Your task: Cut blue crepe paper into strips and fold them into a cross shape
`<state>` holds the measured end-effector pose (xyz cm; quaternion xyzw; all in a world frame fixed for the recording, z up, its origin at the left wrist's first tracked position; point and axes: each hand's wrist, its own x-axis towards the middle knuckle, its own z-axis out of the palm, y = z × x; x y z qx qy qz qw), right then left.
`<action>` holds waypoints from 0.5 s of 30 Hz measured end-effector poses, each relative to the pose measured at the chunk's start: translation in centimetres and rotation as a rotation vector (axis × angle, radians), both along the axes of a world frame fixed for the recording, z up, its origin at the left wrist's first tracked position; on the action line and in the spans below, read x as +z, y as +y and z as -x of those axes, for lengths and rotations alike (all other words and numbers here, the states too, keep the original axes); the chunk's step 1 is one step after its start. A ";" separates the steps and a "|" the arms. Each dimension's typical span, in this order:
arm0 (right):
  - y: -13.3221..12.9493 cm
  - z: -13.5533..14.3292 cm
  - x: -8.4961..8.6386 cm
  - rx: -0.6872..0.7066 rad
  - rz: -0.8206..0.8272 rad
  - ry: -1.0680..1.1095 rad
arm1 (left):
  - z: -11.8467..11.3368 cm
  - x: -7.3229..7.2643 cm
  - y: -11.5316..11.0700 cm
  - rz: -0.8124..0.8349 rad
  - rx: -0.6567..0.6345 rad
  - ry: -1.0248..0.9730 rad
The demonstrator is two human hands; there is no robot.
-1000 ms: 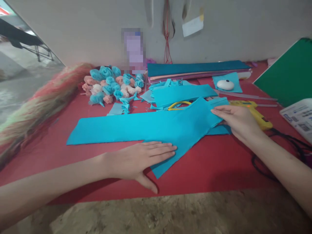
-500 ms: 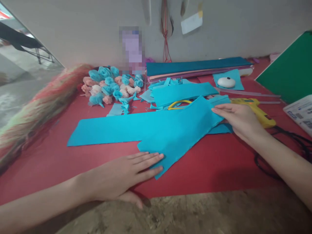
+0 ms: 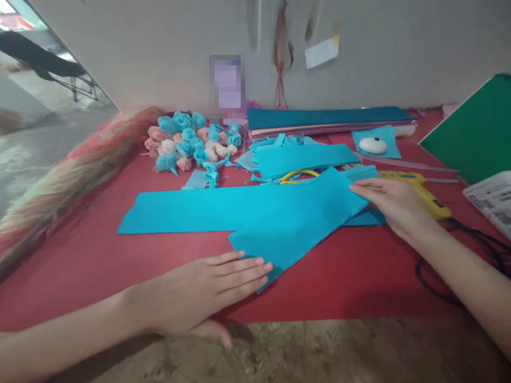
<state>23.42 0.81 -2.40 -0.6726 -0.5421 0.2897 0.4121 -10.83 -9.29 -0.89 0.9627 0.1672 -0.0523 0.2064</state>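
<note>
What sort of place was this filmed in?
Likely a craft workspace: handmade-looking flowers, blue strips, and what looks like a yellow glue gun share a red tabletop.

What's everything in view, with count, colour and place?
Upper strip: one, blue, centre
Lower strip: one, blue, beneath
Cut pieces: several, blue, behind
Flowers: many, blue, pink, white, left
Loop: one, yellow, centre
Corded tool: one, yellow, right
Cable: uncounted, black, right
Sticks: at least two, whitish, right
Gadget: one, white, right
Sheets: several, blue uppermost, rear
Board: one, green, right
Packet: one, white, right
Wall: one, grey, rear
Card: one, white, wall
Cords: several, red, wall
Panel: one, mauve, rear
Bundle: one, reddish, left
Table: one, red, below
Furniture: one, black, background
Left hand: one, on upper strip
Right hand: one, pinching upper strip
</note>
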 end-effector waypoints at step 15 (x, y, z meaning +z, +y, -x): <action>-11.2 8.8 -1.1 1.009 -0.800 -0.683 | -0.4 -0.3 -0.6 -0.014 0.059 0.025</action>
